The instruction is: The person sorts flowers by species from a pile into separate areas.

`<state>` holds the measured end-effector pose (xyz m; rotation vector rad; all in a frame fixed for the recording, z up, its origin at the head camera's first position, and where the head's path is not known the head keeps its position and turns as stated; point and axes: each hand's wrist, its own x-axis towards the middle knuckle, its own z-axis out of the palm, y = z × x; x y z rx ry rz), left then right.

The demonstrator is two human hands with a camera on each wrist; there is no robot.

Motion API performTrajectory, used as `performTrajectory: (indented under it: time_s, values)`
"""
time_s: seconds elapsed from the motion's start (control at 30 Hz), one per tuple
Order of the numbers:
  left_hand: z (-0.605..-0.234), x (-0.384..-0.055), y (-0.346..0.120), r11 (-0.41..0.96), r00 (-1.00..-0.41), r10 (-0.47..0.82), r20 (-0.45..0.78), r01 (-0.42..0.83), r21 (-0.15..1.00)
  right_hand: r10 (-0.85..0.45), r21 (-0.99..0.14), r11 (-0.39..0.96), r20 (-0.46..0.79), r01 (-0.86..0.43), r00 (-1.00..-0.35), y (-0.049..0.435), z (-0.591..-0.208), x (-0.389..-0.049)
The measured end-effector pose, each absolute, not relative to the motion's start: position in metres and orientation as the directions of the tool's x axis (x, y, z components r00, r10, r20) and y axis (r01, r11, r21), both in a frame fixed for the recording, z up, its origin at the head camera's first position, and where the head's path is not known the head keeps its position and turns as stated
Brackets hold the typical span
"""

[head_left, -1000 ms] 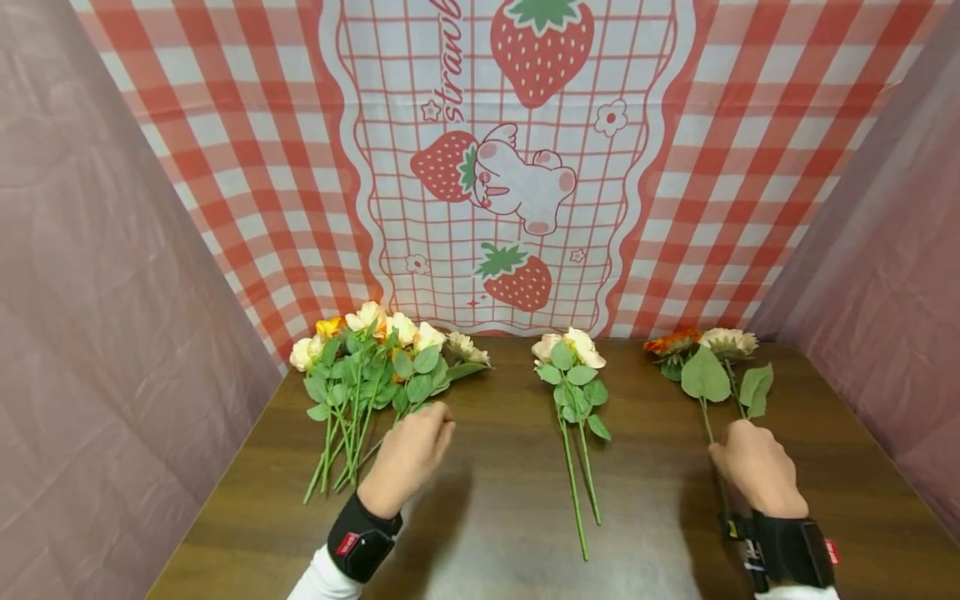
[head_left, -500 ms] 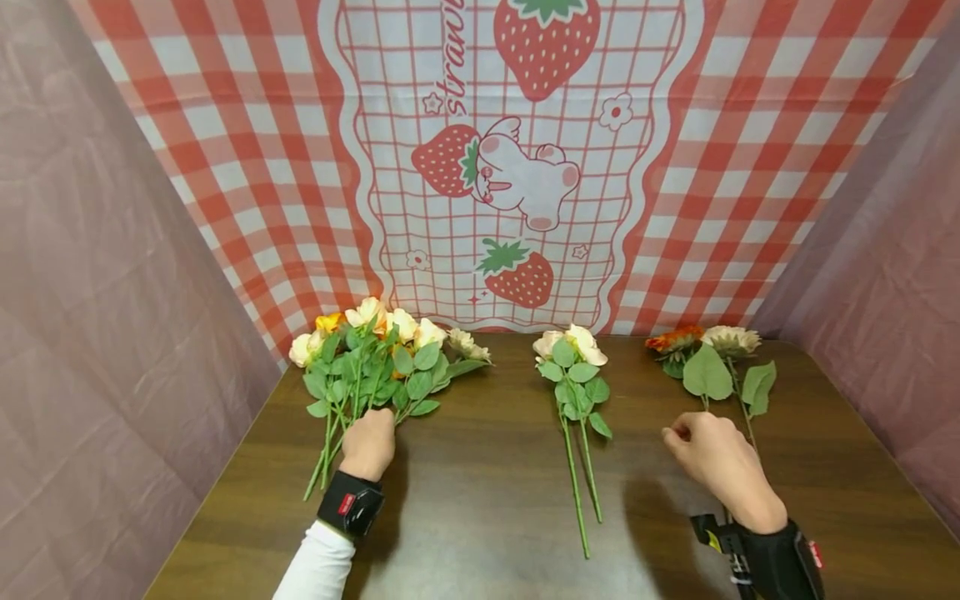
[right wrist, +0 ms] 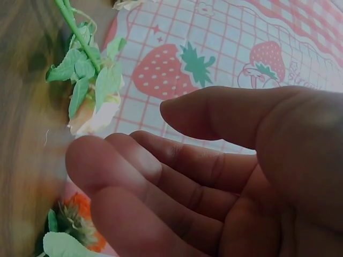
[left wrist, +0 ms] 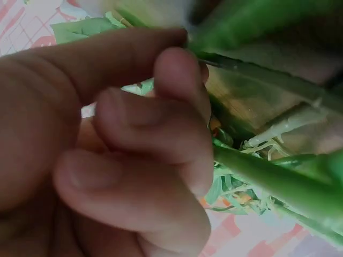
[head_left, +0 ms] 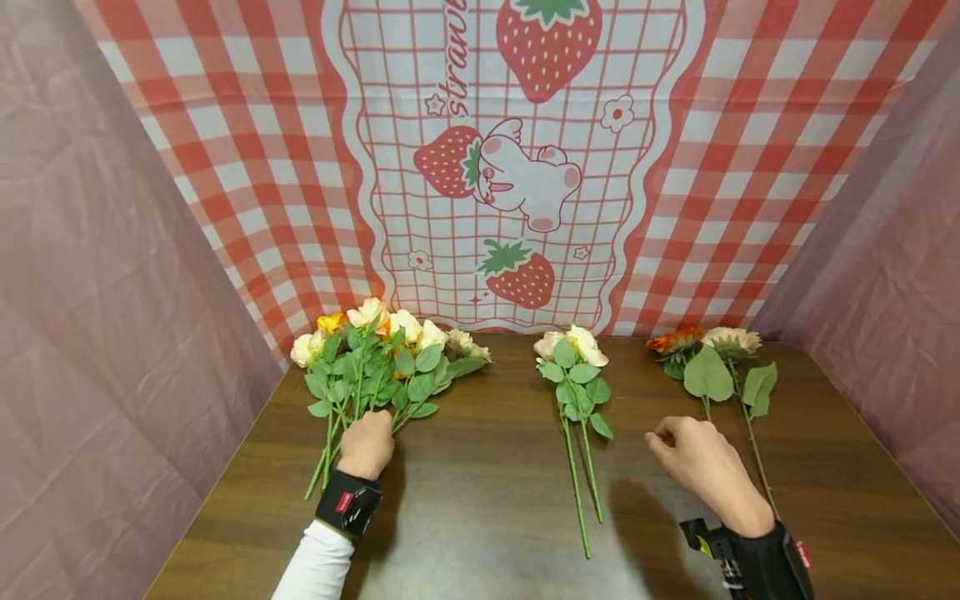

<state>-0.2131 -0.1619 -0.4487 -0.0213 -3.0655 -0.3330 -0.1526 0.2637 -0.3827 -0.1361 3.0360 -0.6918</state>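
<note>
At the left lies a bunch of cream and orange flowers (head_left: 360,367) with green leaves and long stems. My left hand (head_left: 366,446) is over its stems, and in the left wrist view the thumb and fingertips pinch a thin flower stem (left wrist: 257,77). Which bloom it belongs to is hidden. My right hand (head_left: 701,462) hovers above the table, left of an orange flower (head_left: 675,339) and a cream flower (head_left: 731,340) with broad leaves. The right wrist view shows its fingers (right wrist: 123,166) loosely bent, holding nothing. Two cream roses (head_left: 585,346) lie between the hands.
The brown wooden table (head_left: 495,500) ends at a red-and-white checked cloth (head_left: 712,167) with strawberry prints. Pinkish drapes (head_left: 112,292) hang at both sides. Each wrist wears a black strap (head_left: 348,502).
My left hand has moved left onto the bunch's stems and now pinches one. My right hand has moved left, away from the stems of the orange and cream flowers.
</note>
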Motion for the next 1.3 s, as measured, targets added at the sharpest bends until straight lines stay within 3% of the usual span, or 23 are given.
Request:
performTrajectory:
  time_s: [0.53,0.87,1.07,1.3]
  values:
    - [-0.437,-0.209,-0.166,0.932,-0.98,0.063,0.19,0.126,0.34,-0.12,-0.434,0.894,0.01,-0.112,-0.993,0.259,-0.386,-0.155]
    - [-0.423,-0.203,-0.156,0.899,-0.915,0.099,0.392,0.251,0.36,-0.161,-0.455,0.877,0.031,-0.158,-0.986,0.249,-0.39,-0.153]
    - [-0.41,-0.195,-0.135,0.787,-0.872,0.163,0.461,0.397,0.472,-0.224,-0.541,0.801,0.125,-0.256,-0.966,0.231,-0.392,-0.152]
    - [-0.395,-0.173,-0.097,0.595,-0.868,0.283,0.408,0.492,0.635,-0.343,-0.685,0.631,0.174,-0.364,-0.923,0.198,-0.4,-0.142]
